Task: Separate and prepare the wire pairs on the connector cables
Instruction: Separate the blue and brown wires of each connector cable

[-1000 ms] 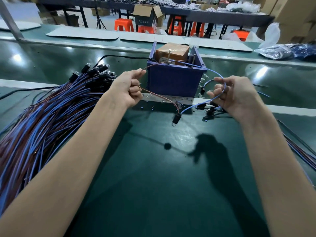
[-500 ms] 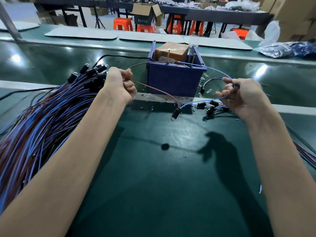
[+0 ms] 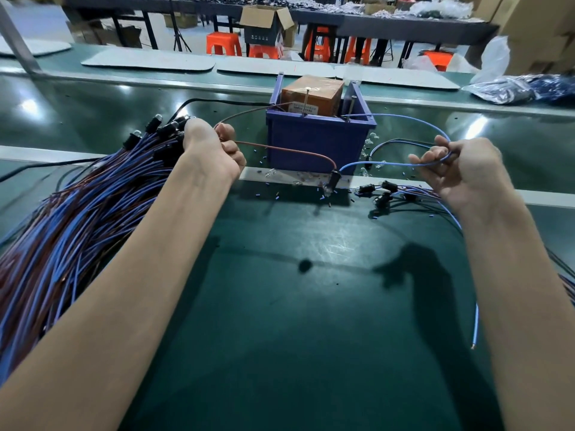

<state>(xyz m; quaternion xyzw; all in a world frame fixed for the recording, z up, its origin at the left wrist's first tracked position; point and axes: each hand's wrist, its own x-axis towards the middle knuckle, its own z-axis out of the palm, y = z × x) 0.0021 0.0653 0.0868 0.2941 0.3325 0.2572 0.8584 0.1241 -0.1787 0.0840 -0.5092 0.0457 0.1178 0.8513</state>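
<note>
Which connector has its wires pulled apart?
The connector before the blue bin: brown wire in left hand, blue wire in right hand. Others lie bundled.

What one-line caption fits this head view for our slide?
Left hand holds the brown wire, right hand the blue wire, spread apart from one connector.

one left hand (image 3: 214, 150), one right hand (image 3: 463, 172), one blue bin (image 3: 314, 141), one brown box (image 3: 311, 91).
</note>
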